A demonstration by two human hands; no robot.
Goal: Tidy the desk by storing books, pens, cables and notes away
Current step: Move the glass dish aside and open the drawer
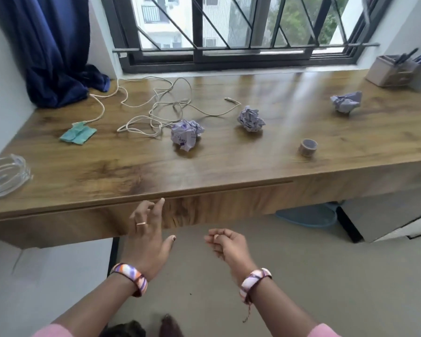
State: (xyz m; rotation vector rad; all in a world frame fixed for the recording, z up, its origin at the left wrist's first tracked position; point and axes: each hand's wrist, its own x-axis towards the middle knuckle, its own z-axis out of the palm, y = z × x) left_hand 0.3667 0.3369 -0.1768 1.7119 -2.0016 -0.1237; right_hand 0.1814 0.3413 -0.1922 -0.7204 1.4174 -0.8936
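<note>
Wood-grain table (229, 166) with a tangled white cable (156, 110) sprawled on its far left and three crumpled paper balls on top: one by the cable (185, 137), one mid-table (250, 119), one far right (346, 102). Pen holder (391, 70) sits in the right back corner. Left hand (147, 237), grip spread, fingertips at the drawer front (204, 210). Right hand (229, 244) loosely curled, grip holding nothing, below the table edge.
</note>
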